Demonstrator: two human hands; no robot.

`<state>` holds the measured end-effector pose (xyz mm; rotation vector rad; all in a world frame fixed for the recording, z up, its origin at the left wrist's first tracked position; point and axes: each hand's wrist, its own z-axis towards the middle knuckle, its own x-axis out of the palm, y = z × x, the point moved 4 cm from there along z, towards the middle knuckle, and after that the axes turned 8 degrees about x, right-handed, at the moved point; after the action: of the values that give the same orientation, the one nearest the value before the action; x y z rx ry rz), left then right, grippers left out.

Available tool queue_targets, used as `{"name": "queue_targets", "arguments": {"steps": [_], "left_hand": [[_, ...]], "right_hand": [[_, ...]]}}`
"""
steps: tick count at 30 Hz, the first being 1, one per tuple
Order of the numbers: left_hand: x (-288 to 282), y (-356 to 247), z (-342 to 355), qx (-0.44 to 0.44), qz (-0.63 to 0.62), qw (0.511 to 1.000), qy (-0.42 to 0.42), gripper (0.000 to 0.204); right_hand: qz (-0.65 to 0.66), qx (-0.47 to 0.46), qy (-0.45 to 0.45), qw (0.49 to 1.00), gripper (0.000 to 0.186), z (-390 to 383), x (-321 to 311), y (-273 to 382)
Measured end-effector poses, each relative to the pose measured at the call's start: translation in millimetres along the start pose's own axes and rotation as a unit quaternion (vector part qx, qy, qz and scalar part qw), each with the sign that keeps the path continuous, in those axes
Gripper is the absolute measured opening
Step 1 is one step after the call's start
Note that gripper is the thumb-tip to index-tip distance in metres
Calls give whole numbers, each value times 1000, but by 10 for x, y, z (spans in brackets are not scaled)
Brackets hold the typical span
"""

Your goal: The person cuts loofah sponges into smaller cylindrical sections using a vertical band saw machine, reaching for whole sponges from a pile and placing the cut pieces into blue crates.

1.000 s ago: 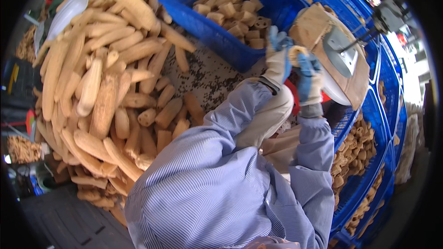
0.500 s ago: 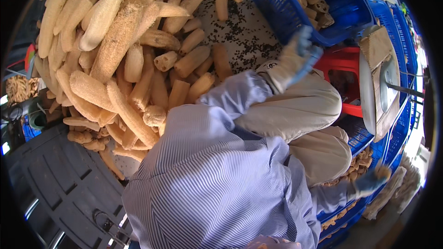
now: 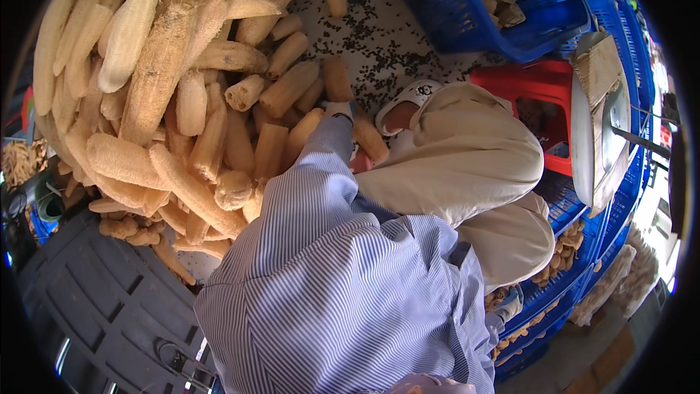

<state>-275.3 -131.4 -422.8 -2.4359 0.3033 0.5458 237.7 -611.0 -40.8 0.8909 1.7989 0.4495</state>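
Observation:
My left hand (image 3: 340, 109), in a pale and blue glove, reaches down at the right edge of a big heap of dried loofahs (image 3: 157, 58). A short loofah piece (image 3: 370, 138) lies right beside it. The sleeve covers most of that hand, so its grip is hidden. My right hand (image 3: 509, 304), also gloved, is low on the right, next to a blue basket (image 3: 561, 293) with small tan loofah pieces (image 3: 563, 252). Its fingers do not show clearly.
Black seeds (image 3: 357, 36) litter the pale floor beside my shoe (image 3: 408, 98). A blue crate (image 3: 430, 0) with cut loofah pieces stands at the far right. Nearer are a red stool (image 3: 536, 91) and a round pale board on edge (image 3: 589, 124). Grey panelling (image 3: 109, 299) lies at left.
My left hand has swung left from above my knee to the heap's edge. My right hand has drawn back from the far right toward my body. The view has shifted slightly.

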Motion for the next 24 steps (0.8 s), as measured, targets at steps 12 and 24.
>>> {"name": "queue_targets", "arguments": {"steps": [12,24], "left_hand": [[-1247,-1474,10,226,487,816,-214,67],[-1727,-1806,-519,398,3,915,63,31]], "right_hand": [[-31,6,4,999,35,-162,-152,-184],[24,-316,-69,946,35,-165,-292,1079]]}}
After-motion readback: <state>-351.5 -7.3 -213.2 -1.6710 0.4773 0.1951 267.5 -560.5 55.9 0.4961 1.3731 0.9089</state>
